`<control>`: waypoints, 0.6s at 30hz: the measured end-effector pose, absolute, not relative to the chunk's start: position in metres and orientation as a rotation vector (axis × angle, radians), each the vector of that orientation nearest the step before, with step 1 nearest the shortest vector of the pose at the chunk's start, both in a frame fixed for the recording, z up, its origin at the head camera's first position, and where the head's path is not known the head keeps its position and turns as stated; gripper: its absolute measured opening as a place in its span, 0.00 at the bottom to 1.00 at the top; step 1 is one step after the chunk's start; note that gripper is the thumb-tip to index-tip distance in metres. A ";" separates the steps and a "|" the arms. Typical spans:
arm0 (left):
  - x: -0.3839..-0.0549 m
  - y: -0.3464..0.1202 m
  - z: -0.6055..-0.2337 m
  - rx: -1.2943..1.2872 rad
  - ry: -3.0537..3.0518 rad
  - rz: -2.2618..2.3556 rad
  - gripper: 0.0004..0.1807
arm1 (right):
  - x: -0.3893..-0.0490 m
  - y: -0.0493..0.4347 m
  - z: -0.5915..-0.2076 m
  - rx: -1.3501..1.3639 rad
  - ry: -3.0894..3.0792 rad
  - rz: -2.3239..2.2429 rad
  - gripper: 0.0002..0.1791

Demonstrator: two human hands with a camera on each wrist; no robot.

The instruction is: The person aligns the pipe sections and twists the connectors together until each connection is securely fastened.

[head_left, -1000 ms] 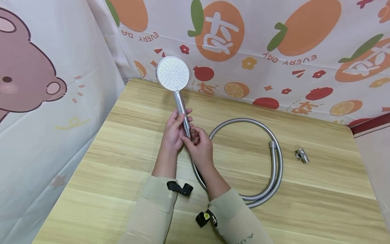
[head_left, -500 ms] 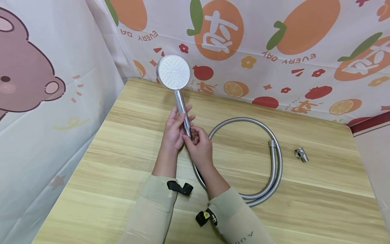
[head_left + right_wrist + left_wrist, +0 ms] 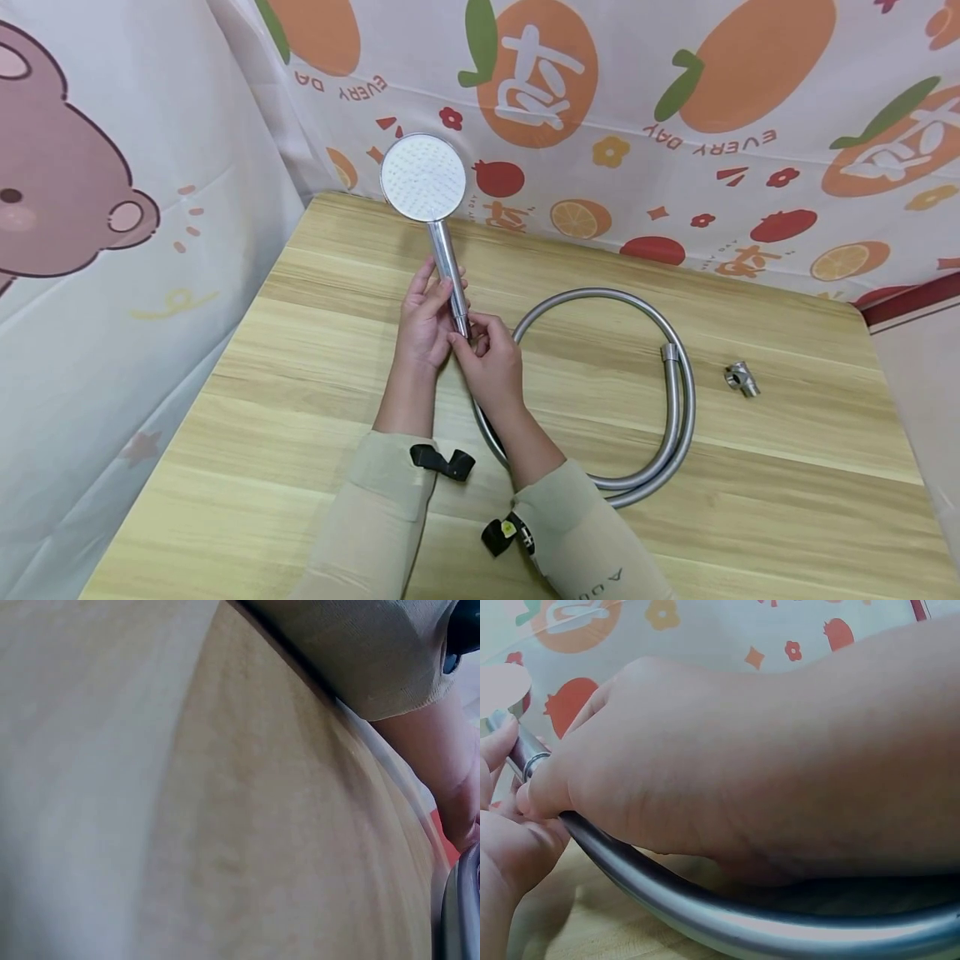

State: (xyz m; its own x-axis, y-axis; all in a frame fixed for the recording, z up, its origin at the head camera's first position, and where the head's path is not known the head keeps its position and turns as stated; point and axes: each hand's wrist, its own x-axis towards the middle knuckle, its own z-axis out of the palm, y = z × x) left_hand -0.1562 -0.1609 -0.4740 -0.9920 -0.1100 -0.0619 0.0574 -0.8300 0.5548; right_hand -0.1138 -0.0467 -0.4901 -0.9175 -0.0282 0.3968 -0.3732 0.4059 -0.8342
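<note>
A chrome shower head point(image 3: 423, 177), its white nozzle face up, is held over the table's far left part. My left hand point(image 3: 422, 329) grips its handle, thumb laid along the front and fingers behind. At the handle's lower end my right hand point(image 3: 495, 367) pinches the end of a grey metal shower hose point(image 3: 600, 293), which meets the handle there; the fingers hide much of the joint. In the left wrist view the hose point(image 3: 720, 922) runs out from beneath the right hand point(image 3: 652, 757). The right wrist view shows mostly table, with the hose point(image 3: 469, 900) at its edge.
The hose lies in a loop on the wooden table point(image 3: 262, 400), its other end nut point(image 3: 669, 352) inside the loop's right side. A small chrome fitting point(image 3: 742, 379) lies farther right. Printed cloth point(image 3: 645, 192) hangs behind the table and at its left.
The shower head turns slightly right, then back left. My left fingers shift behind the handle, less of them showing now. The right hand keeps its pinch at the joint, almost still.
</note>
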 end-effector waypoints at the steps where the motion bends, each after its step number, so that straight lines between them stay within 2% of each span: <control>1: -0.156 -0.161 -0.474 0.131 -0.888 -2.917 0.27 | -0.114 -0.047 -0.490 0.349 -2.344 1.517 0.19; 18: -0.158 -0.163 -0.475 0.039 -0.910 -2.946 0.24 | -0.112 -0.045 -0.487 0.344 -2.358 1.605 0.15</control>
